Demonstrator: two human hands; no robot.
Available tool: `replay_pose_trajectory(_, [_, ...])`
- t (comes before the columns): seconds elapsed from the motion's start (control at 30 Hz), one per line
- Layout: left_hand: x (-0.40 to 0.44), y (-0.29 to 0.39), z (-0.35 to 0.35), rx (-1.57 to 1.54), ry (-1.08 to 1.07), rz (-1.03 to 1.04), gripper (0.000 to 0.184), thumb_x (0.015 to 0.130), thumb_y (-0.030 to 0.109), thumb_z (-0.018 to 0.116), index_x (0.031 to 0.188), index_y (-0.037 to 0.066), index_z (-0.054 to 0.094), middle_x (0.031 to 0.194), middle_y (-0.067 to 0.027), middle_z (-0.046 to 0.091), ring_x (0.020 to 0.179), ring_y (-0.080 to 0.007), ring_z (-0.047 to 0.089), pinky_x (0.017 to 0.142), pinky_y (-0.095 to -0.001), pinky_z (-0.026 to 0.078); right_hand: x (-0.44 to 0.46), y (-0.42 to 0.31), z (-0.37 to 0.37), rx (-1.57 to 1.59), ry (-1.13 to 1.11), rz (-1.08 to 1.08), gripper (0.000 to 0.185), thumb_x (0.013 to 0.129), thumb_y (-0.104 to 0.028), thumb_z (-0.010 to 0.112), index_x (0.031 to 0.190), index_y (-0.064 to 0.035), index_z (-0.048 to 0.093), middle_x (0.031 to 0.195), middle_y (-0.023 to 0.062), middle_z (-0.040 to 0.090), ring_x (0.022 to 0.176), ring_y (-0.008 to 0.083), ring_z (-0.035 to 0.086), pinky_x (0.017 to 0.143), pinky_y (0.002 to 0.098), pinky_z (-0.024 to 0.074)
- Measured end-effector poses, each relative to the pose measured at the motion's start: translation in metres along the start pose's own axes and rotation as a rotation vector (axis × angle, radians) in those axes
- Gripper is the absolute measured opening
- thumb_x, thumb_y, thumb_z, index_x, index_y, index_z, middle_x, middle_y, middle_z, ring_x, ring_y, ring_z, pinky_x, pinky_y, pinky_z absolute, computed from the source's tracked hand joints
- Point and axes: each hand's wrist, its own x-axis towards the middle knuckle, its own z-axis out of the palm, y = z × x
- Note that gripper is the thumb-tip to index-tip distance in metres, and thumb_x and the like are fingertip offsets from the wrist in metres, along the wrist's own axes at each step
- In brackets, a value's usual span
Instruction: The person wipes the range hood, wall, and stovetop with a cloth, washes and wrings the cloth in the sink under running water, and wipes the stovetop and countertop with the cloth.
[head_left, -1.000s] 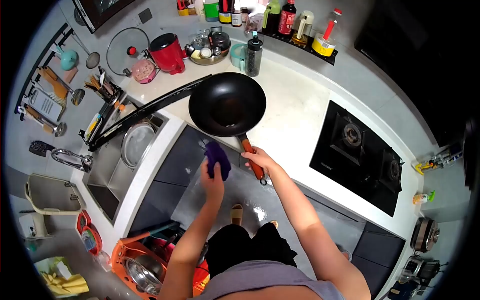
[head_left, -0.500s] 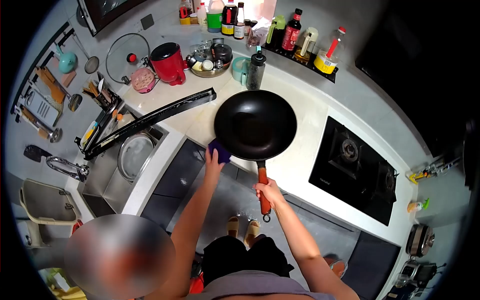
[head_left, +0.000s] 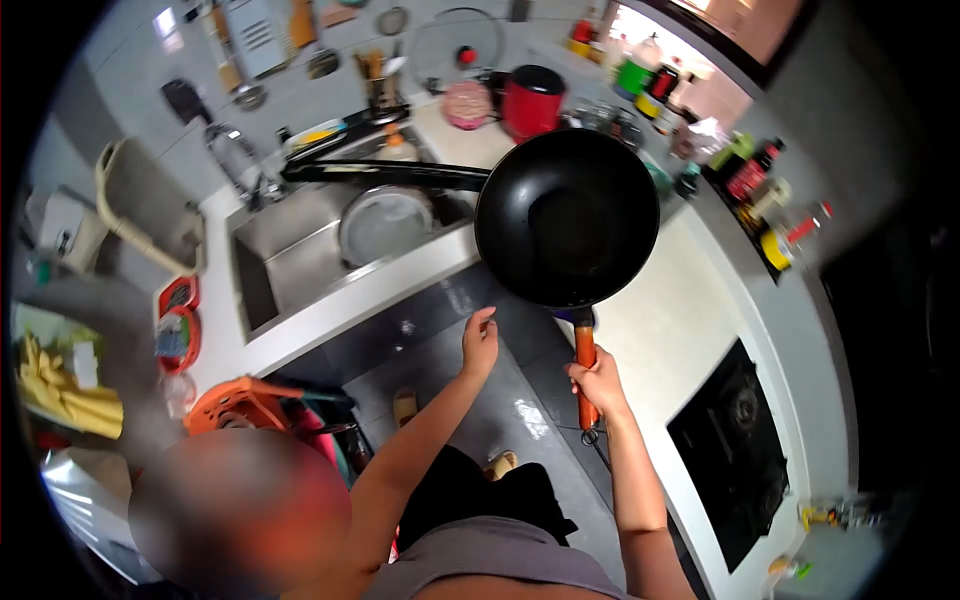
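Observation:
My right hand (head_left: 597, 382) is wrapped around the wooden handle of a black wok (head_left: 567, 218), which is held up with its dark inside facing me. Just left of the handle, in front of the dark cabinets, my left hand (head_left: 481, 343) is in the air with nothing in it, its fingers loosely extended. Part of a purple cloth (head_left: 574, 316) shows below the wok's rim; the rest is hidden. Behind the wok, a long black strip (head_left: 430, 175) lies across the sink corner, its right end covered by the wok.
At left, the steel sink (head_left: 290, 245) contains a round metal lid or pan (head_left: 385, 226). A black gas stove (head_left: 735, 455) is set into the right counter (head_left: 690, 290). A red appliance (head_left: 533, 103) stands at the back. An orange basket (head_left: 240, 402) is at lower left.
My view has turned left toward the sink. My left hand has let go of the purple cloth and moved away from the wok. The right hand still holds the wok's handle.

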Motion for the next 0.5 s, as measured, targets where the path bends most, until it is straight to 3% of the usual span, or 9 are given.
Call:
replay_pose_trajectory(0.07, [0.030,-0.005,-0.052,-0.004,0.088,0.035,0.022,0.085,0.004,0.051,0.106,0.006,0.056,0.094,-0.0068,0.057,0.081,-0.0134,0.055,0.073,-0.0248,0.045,0.024,-0.011,0.044,-0.031,-0.089,-0.039,0.016,0.072,0.002,0.056,0.086,0.0020,0.047,0.058,0.0027,0.049,0.045,0.0108,0.049,0.043,0.0253,0.0402])
replay_pose_trajectory(0.1, [0.046,-0.005,-0.076,-0.134,0.156,0.083,0.024,0.087,0.003,0.045,0.108,0.008,0.055,0.089,-0.0007,0.053,0.075,-0.0071,0.049,0.063,-0.0205,0.043,0.038,-0.013,0.069,-0.058,-0.120,-0.052,0.017,0.072,0.001,0.056,0.086,0.0022,0.047,0.057,0.0027,0.049,0.045,0.0108,0.050,0.043,0.0255,0.0405])
replay_pose_trajectory(0.17, [0.079,-0.001,-0.141,-0.068,0.287,0.071,0.021,0.089,0.006,0.045,0.108,0.007,0.055,0.094,-0.0024,0.055,0.083,-0.0097,0.051,0.069,-0.0242,0.044,0.058,-0.030,0.124,-0.093,-0.175,-0.087,0.016,0.071,0.000,0.057,0.084,0.0022,0.048,0.056,0.0021,0.049,0.046,0.0094,0.050,0.043,0.0253,0.0404])
replay_pose_trajectory(0.27, [0.131,0.013,-0.240,0.029,0.503,0.095,0.020,0.087,0.004,0.046,0.104,0.006,0.056,0.093,-0.0064,0.058,0.079,-0.0144,0.054,0.071,-0.0260,0.044,0.100,-0.033,0.202,-0.495,-0.118,-0.303,0.025,0.067,-0.011,0.061,0.086,0.0020,0.053,0.063,0.0164,0.059,0.057,0.0303,0.060,0.055,0.0377,0.0466])
replay_pose_trajectory(0.3, [0.144,0.027,-0.268,0.062,0.555,0.113,0.020,0.086,0.005,0.046,0.104,0.005,0.057,0.091,-0.0076,0.058,0.079,-0.0169,0.054,0.070,-0.0277,0.043,0.104,-0.048,0.225,-0.679,-0.073,-0.361,0.031,0.066,-0.016,0.061,0.091,0.0014,0.054,0.070,0.0222,0.060,0.068,0.0379,0.060,0.063,0.0430,0.0476])
replay_pose_trajectory(0.4, [0.203,0.022,-0.352,0.246,0.681,0.144,0.022,0.084,0.004,0.046,0.103,0.003,0.057,0.090,-0.0094,0.058,0.078,-0.0178,0.054,0.070,-0.0277,0.043,0.128,-0.070,0.282,-0.945,-0.036,-0.339,0.030,0.067,-0.015,0.059,0.092,0.0008,0.053,0.070,0.0210,0.061,0.069,0.0376,0.060,0.063,0.0442,0.0483])
replay_pose_trajectory(0.5, [0.272,0.037,-0.415,0.495,0.701,0.284,0.029,0.078,-0.001,0.044,0.104,0.000,0.056,0.101,-0.0158,0.057,0.089,-0.0272,0.055,0.080,-0.0337,0.043,0.148,-0.081,0.316,-1.042,-0.057,-0.322,0.033,0.066,-0.015,0.062,0.092,0.0012,0.052,0.070,0.0205,0.061,0.069,0.0382,0.060,0.062,0.0446,0.0474])
